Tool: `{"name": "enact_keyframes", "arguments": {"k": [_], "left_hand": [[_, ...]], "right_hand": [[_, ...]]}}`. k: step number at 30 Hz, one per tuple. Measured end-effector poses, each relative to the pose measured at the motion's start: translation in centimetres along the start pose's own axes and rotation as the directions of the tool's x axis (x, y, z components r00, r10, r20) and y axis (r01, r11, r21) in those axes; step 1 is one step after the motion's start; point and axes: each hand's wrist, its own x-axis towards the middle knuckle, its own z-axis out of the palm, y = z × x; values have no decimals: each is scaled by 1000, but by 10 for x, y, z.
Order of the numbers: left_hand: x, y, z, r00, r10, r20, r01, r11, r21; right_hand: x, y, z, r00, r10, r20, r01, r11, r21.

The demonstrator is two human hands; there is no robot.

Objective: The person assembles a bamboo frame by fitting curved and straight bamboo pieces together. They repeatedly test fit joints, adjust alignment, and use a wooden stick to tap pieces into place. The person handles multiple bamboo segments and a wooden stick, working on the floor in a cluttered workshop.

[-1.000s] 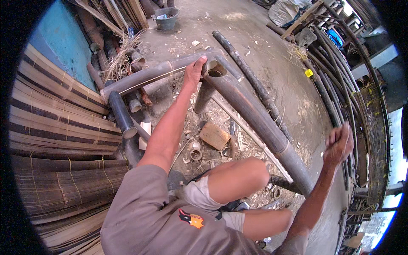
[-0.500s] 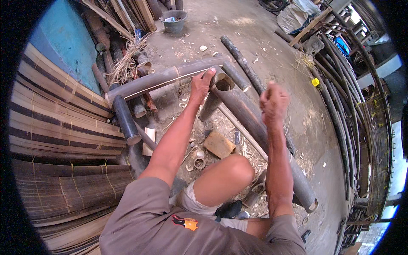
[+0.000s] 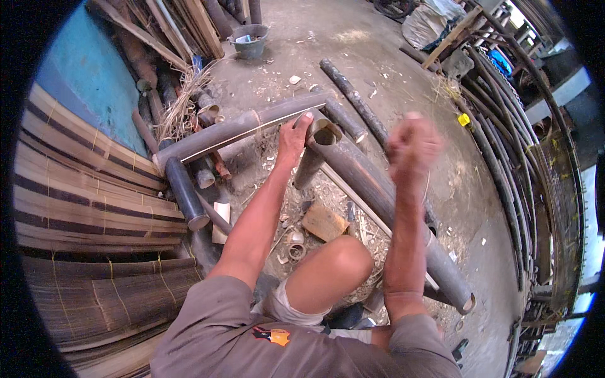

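My left hand (image 3: 292, 140) is closed at a joint of dark bamboo poles, thumb up beside the hollow end of a thick bamboo tube (image 3: 359, 167). Its fingertips are partly hidden. A long bamboo pole (image 3: 233, 129) runs left from this joint, with a thin pale strip along its near side. A short black bamboo piece (image 3: 187, 192) joins its left end. My right hand (image 3: 413, 148) is raised in a fist above the thick tube, blurred by motion. Whatever it may hold cannot be made out.
A wooden block (image 3: 324, 220) lies among shavings by my knee. A loose bamboo pole (image 3: 356, 101) rests on the floor ahead. Slatted bamboo blinds (image 3: 94, 189) lean at the left, a grey bucket (image 3: 249, 45) stands far off, and stacked poles (image 3: 504, 157) line the right.
My right fist has shifted slightly and is more blurred. My left hand stays at the bamboo joint; the whole view has moved a little.
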Motion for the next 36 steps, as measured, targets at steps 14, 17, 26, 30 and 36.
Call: {"name": "enact_keyframes", "arguments": {"k": [14, 17, 26, 30, 36], "left_hand": [[27, -56, -3, 971, -148, 190, 166, 982, -85], [21, -41, 10, 960, -215, 181, 228, 972, -51], [9, 35, 21, 607, 771, 190, -664, 362, 654], [-154, 101, 134, 274, 497, 823, -909, 412, 54], [-238, 93, 205, 85, 109, 990, -996, 43, 80]], "right_hand": [[-158, 17, -78, 975, 97, -200, -152, 947, -283], [-241, -15, -133, 917, -3, -399, -167, 904, -393], [-497, -107, -283, 191, -248, -950, -650, 693, -312], [-603, 14, -322, -21, -75, -997, -776, 630, -31], [-655, 122, -238, 165, 128, -978, -983, 101, -153]]}}
